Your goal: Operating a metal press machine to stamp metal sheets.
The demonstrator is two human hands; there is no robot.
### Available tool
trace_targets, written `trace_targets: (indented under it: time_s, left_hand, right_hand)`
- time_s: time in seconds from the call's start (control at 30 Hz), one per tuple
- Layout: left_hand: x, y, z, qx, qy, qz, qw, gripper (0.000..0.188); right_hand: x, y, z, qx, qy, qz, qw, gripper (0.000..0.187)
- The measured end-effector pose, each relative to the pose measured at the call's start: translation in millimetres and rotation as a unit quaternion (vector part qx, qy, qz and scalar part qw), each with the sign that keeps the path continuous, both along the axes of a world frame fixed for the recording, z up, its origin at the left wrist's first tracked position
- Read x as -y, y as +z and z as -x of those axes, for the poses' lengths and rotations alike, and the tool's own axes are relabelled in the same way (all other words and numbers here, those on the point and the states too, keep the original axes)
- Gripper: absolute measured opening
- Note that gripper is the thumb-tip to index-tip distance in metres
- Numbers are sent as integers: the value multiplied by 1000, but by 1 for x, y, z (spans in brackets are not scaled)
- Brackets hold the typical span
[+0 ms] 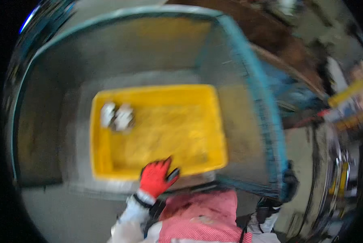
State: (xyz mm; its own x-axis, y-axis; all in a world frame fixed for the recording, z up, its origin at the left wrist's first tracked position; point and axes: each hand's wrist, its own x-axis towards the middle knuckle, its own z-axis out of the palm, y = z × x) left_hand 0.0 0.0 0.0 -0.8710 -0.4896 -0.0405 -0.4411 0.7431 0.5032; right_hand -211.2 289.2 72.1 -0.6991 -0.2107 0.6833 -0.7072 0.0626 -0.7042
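I am holding my left hand (pixel 156 177), in its red glove, over the near edge of the yellow tub (pixel 157 89), a little left of the middle of that edge. My fingers are standing apart and my thumb is pointing off to the right, so this grip is holding nothing; whether the glove is touching the rim, I cannot tell. My right hand (pixel 266 209), in a dark glove, is sitting outside the near right corner of the teal-framed crate (pixel 252 87), near a black shape (pixel 289 186). It is blurring there, and I cannot tell whether its fingers are curling round anything.

The tub is lying on the crate's floor. Toward its far left corner, two whitish, shiny parts are lying side by side: the first part (pixel 107 114) is sitting nearer the left wall, and the second part (pixel 124 117) just to its right, touching or nearly so. I am counting these two as already in the tub, and I am seeing no other piece in my left hand. How many are remaining, if any, this view is not showing.
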Motion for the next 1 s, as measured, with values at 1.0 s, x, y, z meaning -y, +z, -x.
trace_targets:
  time_s: [1.0]
  left_hand:
    - [-201, 201, 247, 3, -261, 252, 932, 34]
  right_hand:
    - [-406, -113, 117, 117, -104, -371, 915, 31]
